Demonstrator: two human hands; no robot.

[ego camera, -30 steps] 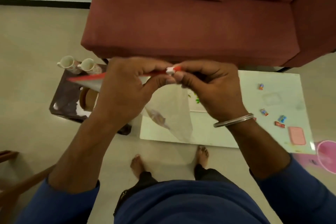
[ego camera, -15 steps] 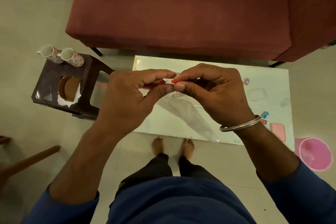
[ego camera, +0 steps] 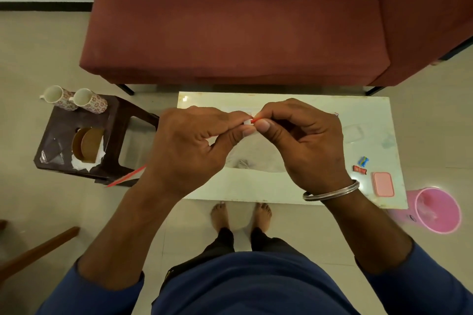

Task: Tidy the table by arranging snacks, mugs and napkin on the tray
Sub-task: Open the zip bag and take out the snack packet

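- Clear zip bag (ego camera: 256, 156) with a red seal strip, held up in mid-air over the white table (ego camera: 281, 186), hanging down from the pinch; red strip end (ego camera: 128, 176) poking out around 8 o'clock below the left wrist, so long axis running roughly 8 to 2.
- Left hand (ego camera: 194, 146) curled tight, thumb and forefinger pinching the strip right at the little white slider (ego camera: 247, 122).
- Right hand (ego camera: 302, 140) curled too, thumb and fingertips pinching the red strip just at 3 o'clock of the slider, practically touching the left fingertips. Steel bangle (ego camera: 332, 190) on that wrist.
- On the table toward 4 o'clock: blue candy (ego camera: 363, 161), red candy (ego camera: 359, 169) just beside it, pink lidded box (ego camera: 382, 184) close by.
- Way over at 9 o'clock: dark stool (ego camera: 64, 135) with two floral mugs (ego camera: 74, 98) lying on their sides at its far edge, brown coasters (ego camera: 88, 146) on a white napkin (ego camera: 84, 163).
- Pink bin (ego camera: 435, 210) on the floor at 4 o'clock, maroon sofa (ego camera: 243, 33) at 12.
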